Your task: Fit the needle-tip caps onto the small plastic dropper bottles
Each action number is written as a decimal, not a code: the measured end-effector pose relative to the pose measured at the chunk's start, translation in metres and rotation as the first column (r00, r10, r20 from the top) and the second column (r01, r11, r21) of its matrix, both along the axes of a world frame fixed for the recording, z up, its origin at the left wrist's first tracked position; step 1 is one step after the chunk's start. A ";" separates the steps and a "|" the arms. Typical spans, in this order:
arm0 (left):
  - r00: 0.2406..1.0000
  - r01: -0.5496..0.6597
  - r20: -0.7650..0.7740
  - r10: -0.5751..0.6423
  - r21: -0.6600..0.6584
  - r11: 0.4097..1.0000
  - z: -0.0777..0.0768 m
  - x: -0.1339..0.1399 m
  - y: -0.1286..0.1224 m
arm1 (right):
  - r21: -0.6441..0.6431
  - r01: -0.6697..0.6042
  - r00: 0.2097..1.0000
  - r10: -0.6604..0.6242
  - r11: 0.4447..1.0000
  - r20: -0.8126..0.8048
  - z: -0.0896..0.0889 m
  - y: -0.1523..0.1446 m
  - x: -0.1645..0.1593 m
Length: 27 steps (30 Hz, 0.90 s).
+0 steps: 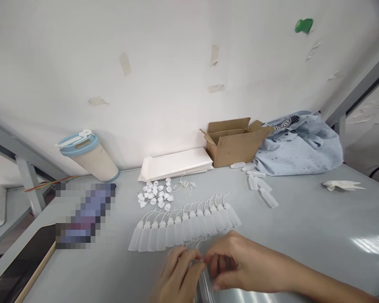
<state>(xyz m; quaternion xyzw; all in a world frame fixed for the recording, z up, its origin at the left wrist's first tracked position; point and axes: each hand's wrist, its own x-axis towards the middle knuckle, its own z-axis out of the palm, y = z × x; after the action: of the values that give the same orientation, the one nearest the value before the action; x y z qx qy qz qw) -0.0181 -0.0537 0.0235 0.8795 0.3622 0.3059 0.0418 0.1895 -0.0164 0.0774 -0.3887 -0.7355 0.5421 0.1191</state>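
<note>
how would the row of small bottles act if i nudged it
The bottles would probably slide easily, being small and lying on a smooth-looking table. Nudging one may jostle its neighbours, since they lie close side by side. The thin, curved strands at their tops may flex.

Two bare hands work close together: the left hand, partly blurred, bends its fingers inward toward the right hand, whose index fingertip nears them, thumb spread below, other fingers curled; the bare right forearm slants in from the lower right.
</note>
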 end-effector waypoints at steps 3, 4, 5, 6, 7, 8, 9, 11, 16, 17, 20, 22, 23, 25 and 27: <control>1.000 0.000 -0.028 0.000 0.005 1.000 -0.003 -0.003 0.000 | 0.010 -0.008 1.000 0.008 1.000 0.000 -0.002 0.001 -0.001; 0.999 -0.004 -0.035 0.004 0.005 1.000 -0.004 -0.003 0.000 | 0.012 -0.012 1.000 0.012 1.000 -0.006 -0.003 0.001 -0.001; 0.999 -0.012 -0.040 0.012 0.003 1.000 -0.004 -0.004 0.000 | 0.015 -0.016 1.000 0.016 1.000 -0.012 -0.004 0.001 -0.002; 0.999 -0.022 -0.043 0.022 0.002 1.000 -0.004 -0.004 0.000 | 0.019 -0.020 1.000 0.020 1.000 -0.017 -0.004 0.001 -0.002; 0.998 -0.032 -0.046 0.032 0.001 0.999 -0.004 -0.005 0.000 | 0.025 -0.024 1.000 0.024 0.999 -0.019 -0.005 0.001 -0.002; 0.998 -0.041 -0.051 0.041 0.000 0.999 -0.004 -0.005 0.000 | 0.034 -0.028 0.999 0.028 0.999 -0.017 -0.005 0.001 -0.002; 0.997 -0.046 -0.057 0.045 0.000 0.999 -0.003 -0.005 0.000 | 0.045 -0.033 0.999 0.033 0.998 -0.011 -0.005 0.000 -0.002; 0.996 -0.049 -0.074 0.049 0.007 0.999 -0.001 -0.006 0.000 | 0.073 -0.033 0.999 0.033 0.997 0.009 -0.005 0.000 -0.003; 0.993 -0.051 -0.101 0.054 0.030 0.998 0.001 -0.009 0.002 | 0.098 -0.022 0.999 0.018 0.995 0.040 -0.004 -0.001 -0.004; 0.993 -0.048 -0.108 0.051 0.031 0.998 0.000 -0.010 0.002 | 0.096 -0.025 0.999 0.021 0.995 0.041 -0.003 0.000 -0.004; 0.990 -0.034 -0.139 0.038 0.026 0.999 -0.002 -0.012 0.002 | 0.103 -0.037 0.998 0.033 0.994 0.044 -0.004 0.000 -0.004; 0.987 -0.030 -0.159 0.031 0.012 0.999 -0.002 -0.014 0.002 | 0.108 -0.042 0.998 0.037 0.993 0.046 -0.004 -0.001 -0.004; 0.986 -0.029 -0.164 0.029 0.002 1.000 -0.001 -0.014 0.002 | 0.110 -0.042 0.998 0.037 0.993 0.048 -0.004 -0.001 -0.004; 0.985 -0.026 -0.172 0.023 -0.018 0.999 0.001 -0.015 0.002 | 0.115 -0.043 0.998 0.037 0.992 0.052 -0.004 -0.001 -0.004; 0.984 -0.019 -0.177 0.013 -0.035 0.999 0.004 -0.015 0.001 | 0.121 -0.050 0.998 0.044 0.991 0.052 -0.004 -0.001 -0.004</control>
<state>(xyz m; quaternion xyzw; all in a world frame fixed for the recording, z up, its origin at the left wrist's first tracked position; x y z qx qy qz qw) -0.0329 -0.0523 0.0271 0.8992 0.3772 0.2206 0.0230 0.1856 -0.0175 0.0738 -0.3764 -0.7790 0.4890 0.1114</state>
